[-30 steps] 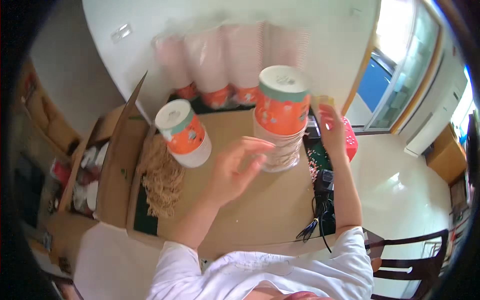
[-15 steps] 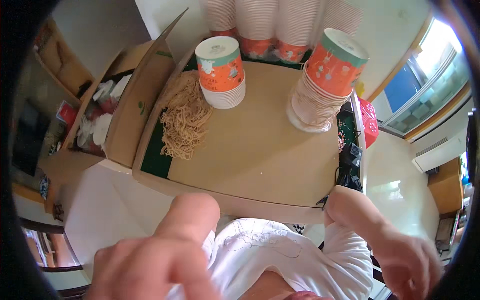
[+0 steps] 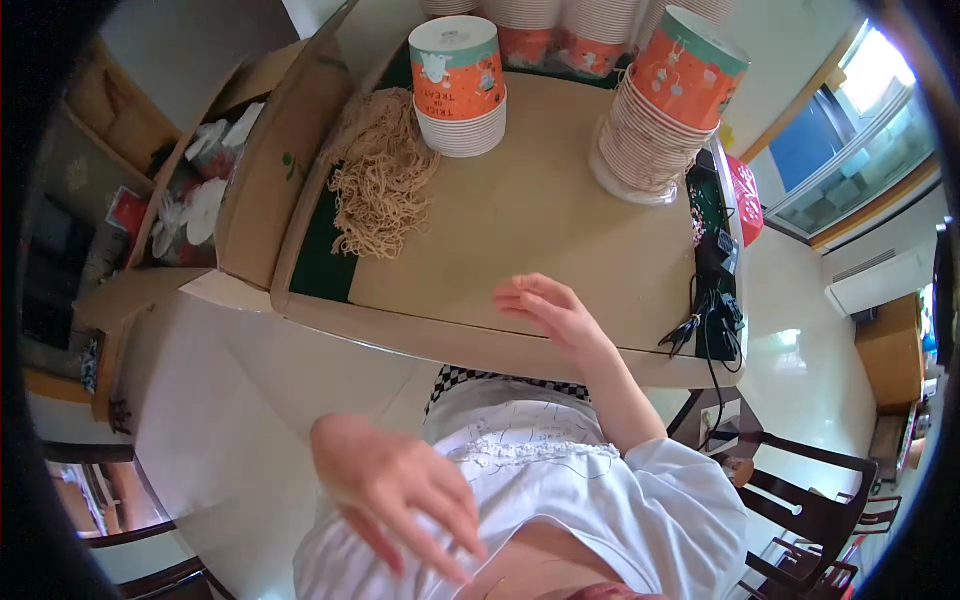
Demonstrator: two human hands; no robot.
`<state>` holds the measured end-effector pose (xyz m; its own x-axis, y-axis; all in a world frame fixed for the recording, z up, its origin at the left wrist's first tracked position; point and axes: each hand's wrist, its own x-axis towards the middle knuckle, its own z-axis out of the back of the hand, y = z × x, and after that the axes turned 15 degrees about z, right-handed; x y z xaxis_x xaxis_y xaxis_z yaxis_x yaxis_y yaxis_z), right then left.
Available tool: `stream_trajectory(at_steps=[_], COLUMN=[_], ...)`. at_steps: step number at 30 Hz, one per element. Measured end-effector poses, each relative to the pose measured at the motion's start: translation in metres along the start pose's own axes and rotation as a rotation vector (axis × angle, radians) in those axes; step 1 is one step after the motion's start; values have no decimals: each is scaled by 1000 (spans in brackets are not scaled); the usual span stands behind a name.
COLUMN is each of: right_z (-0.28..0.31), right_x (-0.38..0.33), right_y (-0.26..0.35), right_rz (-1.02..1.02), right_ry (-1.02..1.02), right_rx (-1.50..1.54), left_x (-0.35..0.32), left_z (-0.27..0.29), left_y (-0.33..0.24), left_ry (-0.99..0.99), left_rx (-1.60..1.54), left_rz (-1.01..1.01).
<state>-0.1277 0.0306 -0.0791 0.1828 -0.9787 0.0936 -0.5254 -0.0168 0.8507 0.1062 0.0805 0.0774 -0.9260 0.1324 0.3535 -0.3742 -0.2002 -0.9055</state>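
My left hand (image 3: 405,490) hovers in front of the white shirt (image 3: 640,510), slightly smeared by motion, its fingers apart and nothing in them. Over the table's front edge is my right hand (image 3: 548,308), fingers stretched out, also holding nothing. Beyond it, a brown cardboard sheet (image 3: 540,220) covers the tabletop. A short stack of upside-down orange paper buckets (image 3: 458,90) with green bases stands at the back left. Beside it lies a loose heap of beige strings (image 3: 385,190). At the back right, a taller stack of the same buckets (image 3: 665,115) leans, with beige strings about its lower part.
Tall nested bucket stacks (image 3: 600,40) line the back. An open cardboard box (image 3: 265,180) with wrapped items adjoins the table's left. Black cables and an adapter (image 3: 715,300) lie at the right edge, one cable hanging down. A red basket (image 3: 745,200) and dark chairs (image 3: 810,500) are to the right.
My right hand has swung from the lower right up to the table's front edge. My left hand has drawn in toward the chest. The view has shifted, so the table appears higher.
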Motion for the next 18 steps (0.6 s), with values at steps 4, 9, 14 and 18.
stream_trajectory(at_steps=[4,9,14,18], right_z=[109,100,115,89], right_x=[21,-18,-8,22], right_y=[-30,20,13,23], right_rz=[412,-50,305,328], right_ry=[-616,-50,-526,-289], right_rx=[-588,-366,-656,-576], left_x=[-30,-84,-76,-70], left_z=[-21,-61,-64,-46], left_y=[22,54,67,72], left_ry=[-159,-664,-911,-929], left_rx=[-51,-246,-357,-325], left_rz=[214,428,387,481])
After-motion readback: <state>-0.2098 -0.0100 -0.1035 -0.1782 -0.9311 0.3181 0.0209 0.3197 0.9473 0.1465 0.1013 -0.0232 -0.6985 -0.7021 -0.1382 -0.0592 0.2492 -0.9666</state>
